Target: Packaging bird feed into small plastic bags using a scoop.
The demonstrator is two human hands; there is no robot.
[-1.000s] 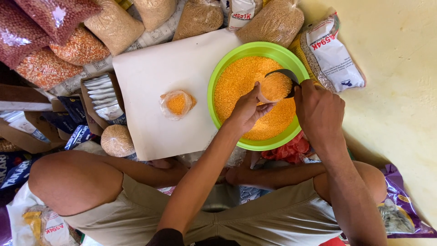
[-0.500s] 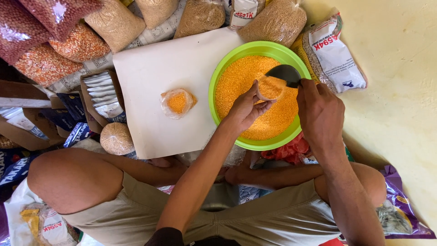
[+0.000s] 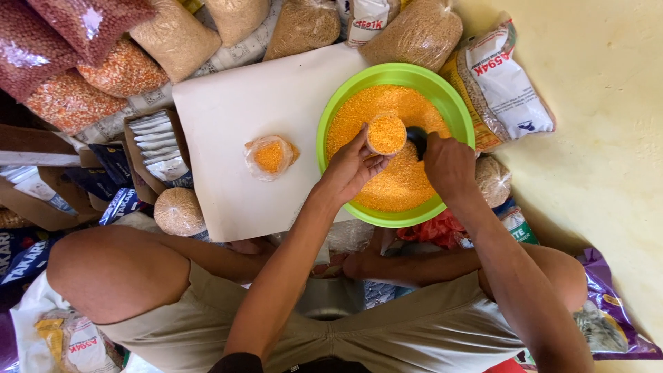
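Small clear bag [image 3: 386,133] of orange grain held over green bowl [image 3: 331,114], pinched in left hand [image 3: 349,169]. Right hand [image 3: 449,164] clenched on dark scoop [image 3: 416,138] beside bag. Filled bag [image 3: 271,156] lying on white board [image 3: 228,110], well left of bowl.

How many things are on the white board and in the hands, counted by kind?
Green bowl of orange grain: 1
Small filled bags of orange grain: 2, one on the white board at, one in the left hand at
Dark scoop in the right hand: 1
Total: 4
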